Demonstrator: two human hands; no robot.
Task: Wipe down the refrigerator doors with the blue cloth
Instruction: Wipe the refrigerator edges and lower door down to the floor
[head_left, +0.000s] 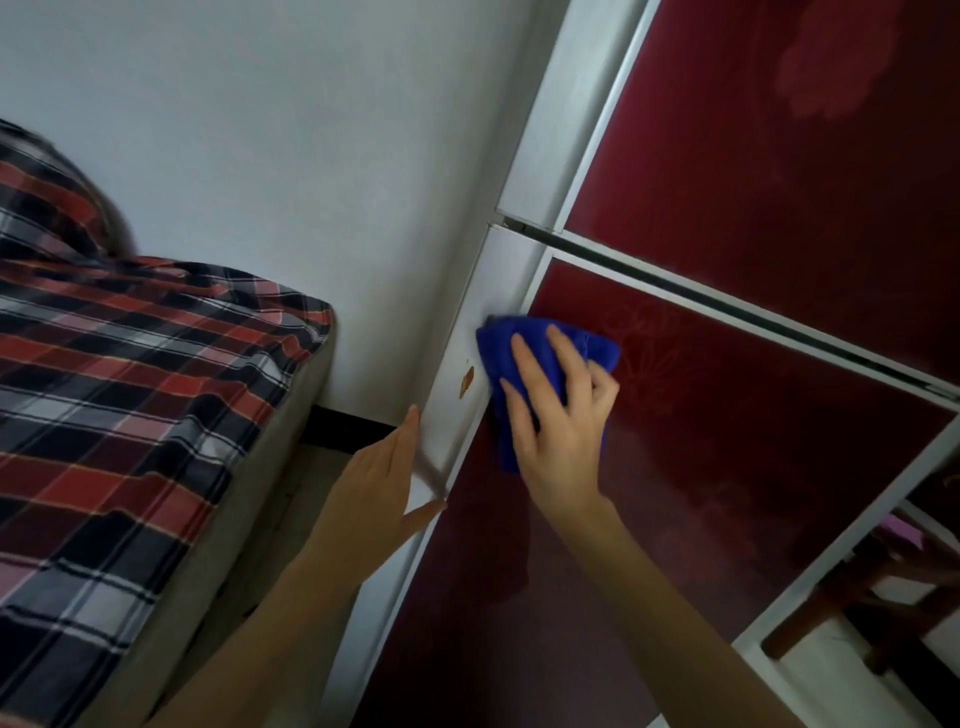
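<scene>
Head view: right hand presses the blue cloth flat, fingers spread, on the lower door's left edge. Unwiped red panel extends toward 4 o'clock. Left hand, open and apparently empty, braces the white side panel.

The fridge stands close to the wall, so there is only a narrow gap along its white side. The left hand fills the lower part of that gap, flat against the side panel. A bed with a plaid cover crowds the left, leaving a thin strip of floor beside the fridge. The red door face is open below and right of the right hand and cloth. A wooden chair stands at lower right.
</scene>
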